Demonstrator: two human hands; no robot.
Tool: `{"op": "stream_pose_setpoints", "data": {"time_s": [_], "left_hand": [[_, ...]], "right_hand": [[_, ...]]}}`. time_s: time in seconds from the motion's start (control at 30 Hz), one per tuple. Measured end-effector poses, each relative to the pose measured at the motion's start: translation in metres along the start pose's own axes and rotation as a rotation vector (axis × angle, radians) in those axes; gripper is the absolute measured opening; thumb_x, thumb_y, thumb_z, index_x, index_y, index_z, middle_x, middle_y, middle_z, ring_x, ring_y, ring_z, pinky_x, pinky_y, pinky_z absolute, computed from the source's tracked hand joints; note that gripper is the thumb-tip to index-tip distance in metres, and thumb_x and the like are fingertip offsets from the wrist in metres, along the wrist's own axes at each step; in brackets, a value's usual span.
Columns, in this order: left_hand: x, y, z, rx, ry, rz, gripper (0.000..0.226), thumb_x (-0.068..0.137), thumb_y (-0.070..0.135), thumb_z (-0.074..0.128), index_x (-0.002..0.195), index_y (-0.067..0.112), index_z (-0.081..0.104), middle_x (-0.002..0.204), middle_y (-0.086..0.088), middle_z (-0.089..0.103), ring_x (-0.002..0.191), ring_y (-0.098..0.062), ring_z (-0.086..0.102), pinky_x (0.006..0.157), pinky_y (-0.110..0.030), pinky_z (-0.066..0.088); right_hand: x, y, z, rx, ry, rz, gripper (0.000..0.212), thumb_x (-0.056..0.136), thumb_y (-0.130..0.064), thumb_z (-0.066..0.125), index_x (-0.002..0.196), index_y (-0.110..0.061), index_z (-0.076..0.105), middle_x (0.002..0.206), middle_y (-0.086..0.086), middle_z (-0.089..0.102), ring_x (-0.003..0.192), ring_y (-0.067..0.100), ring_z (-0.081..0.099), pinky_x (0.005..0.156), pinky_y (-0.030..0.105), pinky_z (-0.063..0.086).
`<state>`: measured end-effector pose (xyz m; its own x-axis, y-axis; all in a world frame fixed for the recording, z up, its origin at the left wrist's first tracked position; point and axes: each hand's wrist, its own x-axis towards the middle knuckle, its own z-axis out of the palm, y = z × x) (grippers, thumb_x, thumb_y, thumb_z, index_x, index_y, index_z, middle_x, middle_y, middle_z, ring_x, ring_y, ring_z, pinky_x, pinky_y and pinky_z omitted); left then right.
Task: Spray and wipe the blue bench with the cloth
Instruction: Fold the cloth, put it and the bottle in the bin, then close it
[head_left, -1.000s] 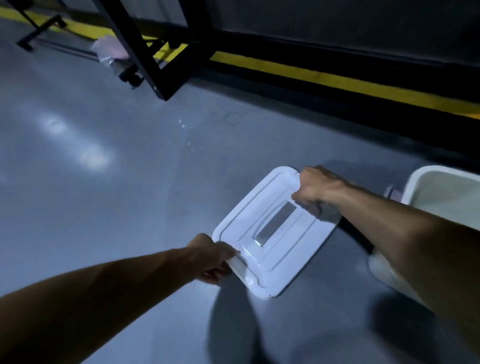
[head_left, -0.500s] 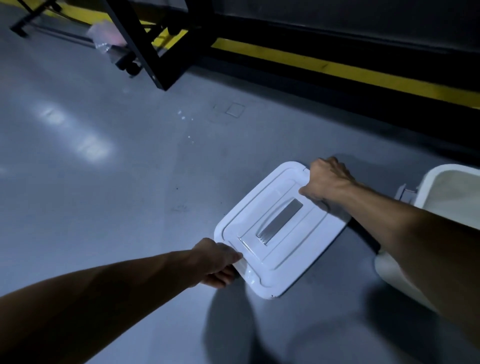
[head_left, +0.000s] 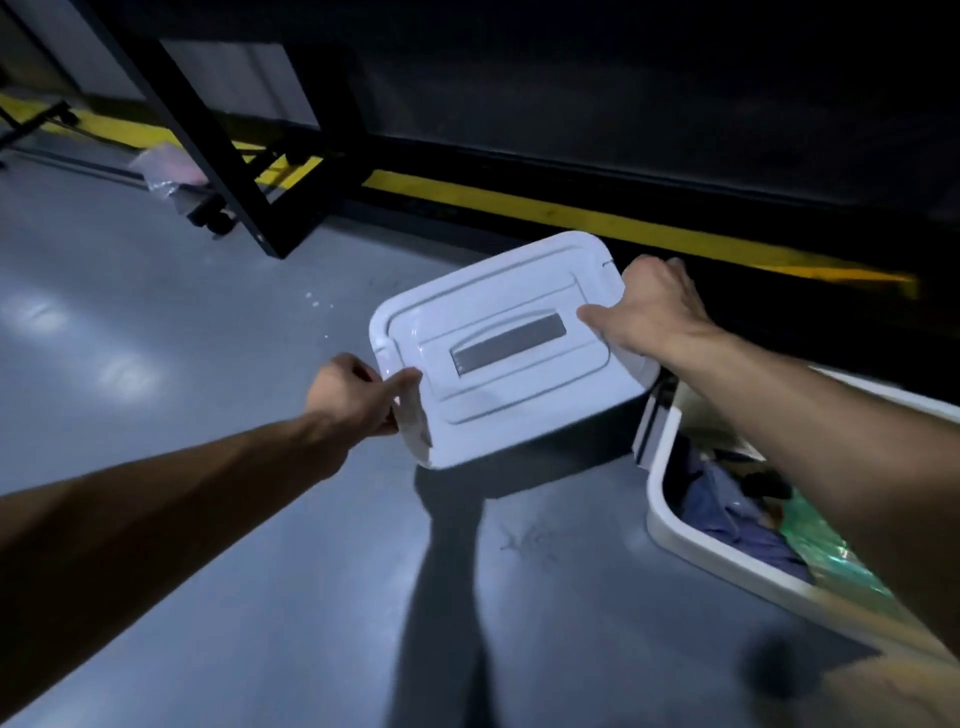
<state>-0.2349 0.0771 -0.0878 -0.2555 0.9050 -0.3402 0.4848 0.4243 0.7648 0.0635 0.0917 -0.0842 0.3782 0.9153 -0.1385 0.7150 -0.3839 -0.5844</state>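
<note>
A white plastic bin lid (head_left: 498, 306) with a grey recessed handle hangs above the grey floor, held at both ends. My left hand (head_left: 353, 389) pinches its near left edge, thumb on top. My right hand (head_left: 649, 312) grips its far right edge. To the right stands an open white bin (head_left: 670, 525) on the floor. Inside it lie a blue cloth (head_left: 727, 514) and something green and shiny (head_left: 821, 540). No bench or spray bottle is in view.
A black metal frame (head_left: 218, 140) on casters stands at the back left, with a clear plastic bag (head_left: 166, 166) beside it. A yellow floor stripe (head_left: 571, 213) runs along a dark wall base behind. Grey floor (head_left: 156, 364) stretches to the left.
Both hands have lifted the lid off the floor and swung it up and to the right, toward the bin. The bin's inside has come into view.
</note>
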Motion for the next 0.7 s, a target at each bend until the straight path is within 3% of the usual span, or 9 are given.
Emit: {"op": "stream_pose_setpoints", "data": {"time_s": [0.1,0.2,0.33,0.43,0.57,0.7], "left_hand": [[-0.003,0.041,0.003,-0.036,0.053,0.128,0.046,0.078,0.030,0.088,0.100,0.002,0.059,0.074,-0.011,0.067,0.066,-0.026,0.072,0.070,-0.049,0.066],[-0.010,0.072,0.015,-0.043,0.033,0.211,0.045,0.077,0.031,0.089,0.100,0.003,0.062,0.078,-0.008,0.066,0.068,-0.023,0.069,0.067,-0.041,0.065],[-0.033,0.097,0.047,-0.040,-0.060,0.263,0.043,0.076,0.032,0.090,0.100,0.004,0.067,0.083,-0.007,0.072,0.066,-0.018,0.070,0.063,-0.033,0.063],[-0.057,0.105,0.077,-0.005,-0.155,0.287,0.042,0.075,0.030,0.091,0.098,0.003,0.068,0.084,-0.008,0.074,0.069,-0.018,0.072,0.063,-0.032,0.063],[-0.089,0.110,0.115,0.101,-0.289,0.315,0.037,0.074,0.026,0.091,0.094,0.004,0.069,0.087,-0.010,0.076,0.079,-0.024,0.076,0.073,-0.039,0.066],[-0.114,0.112,0.146,0.151,-0.371,0.343,0.035,0.076,0.022,0.091,0.094,0.002,0.069,0.084,-0.009,0.075,0.070,-0.019,0.072,0.054,-0.023,0.061]], "right_hand": [[-0.006,0.012,-0.036,0.033,0.062,-0.016,0.045,0.071,-0.052,0.075,0.079,-0.011,0.060,0.106,0.018,0.067,0.099,0.037,0.064,0.065,0.030,0.040],[-0.024,0.030,-0.077,0.042,0.117,-0.024,0.042,0.074,-0.047,0.076,0.078,-0.007,0.065,0.089,0.013,0.066,0.088,0.032,0.063,0.050,0.027,0.031],[-0.061,0.069,-0.131,0.049,0.114,0.040,0.036,0.077,-0.039,0.079,0.076,-0.004,0.070,0.070,0.005,0.065,0.063,0.021,0.060,0.049,0.028,0.038],[-0.086,0.105,-0.156,0.029,0.076,0.108,0.034,0.077,-0.037,0.081,0.074,-0.005,0.072,0.071,0.009,0.069,0.065,0.025,0.066,0.053,0.031,0.044],[-0.116,0.161,-0.179,-0.022,0.057,0.241,0.025,0.078,-0.033,0.080,0.069,-0.011,0.075,0.066,0.003,0.070,0.061,0.014,0.063,0.052,0.026,0.045],[-0.142,0.202,-0.189,-0.001,0.037,0.344,0.026,0.080,-0.028,0.081,0.066,-0.006,0.075,0.066,0.008,0.071,0.067,0.021,0.066,0.059,0.031,0.046]]}}
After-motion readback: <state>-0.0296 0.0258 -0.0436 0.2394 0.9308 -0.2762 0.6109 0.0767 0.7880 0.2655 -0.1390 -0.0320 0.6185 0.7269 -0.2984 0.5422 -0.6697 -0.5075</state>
